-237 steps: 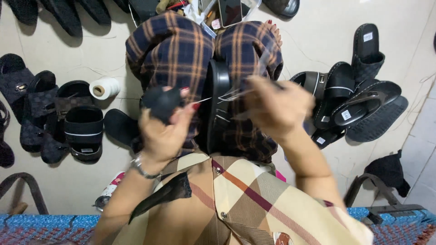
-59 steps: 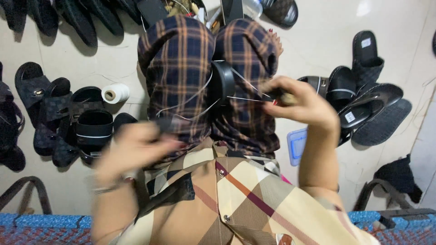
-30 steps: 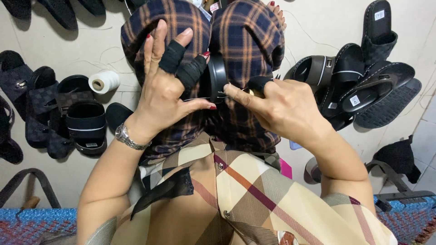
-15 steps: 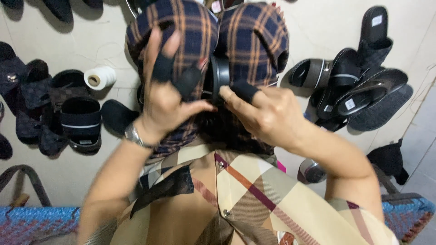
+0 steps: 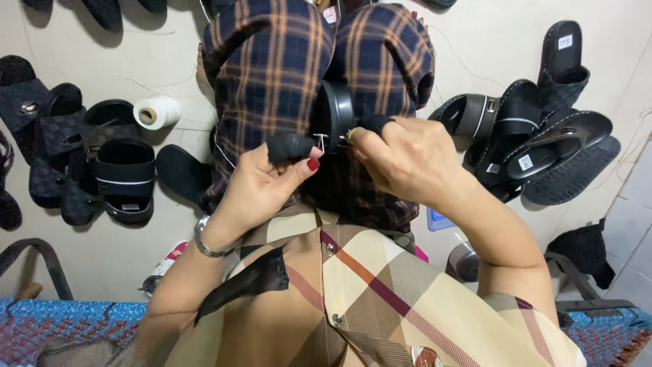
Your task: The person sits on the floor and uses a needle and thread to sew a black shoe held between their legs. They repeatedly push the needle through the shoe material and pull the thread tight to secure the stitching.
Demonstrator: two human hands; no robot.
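Left hand: closed, black-covered fingertips pinching at the black sandal.
Right hand: closed, pinching the same spot from 3 o'clock.
Black sandal: on edge between the plaid-clad knees, at 12 o'clock from both hands, touching them.
Thread spool: white, on the floor at 10 o'clock.
Sandal pile: floor, 3 o'clock, well apart.
Dark sandals: floor, 9 o'clock.

White thread spool on floor; black sandals piled left and right.
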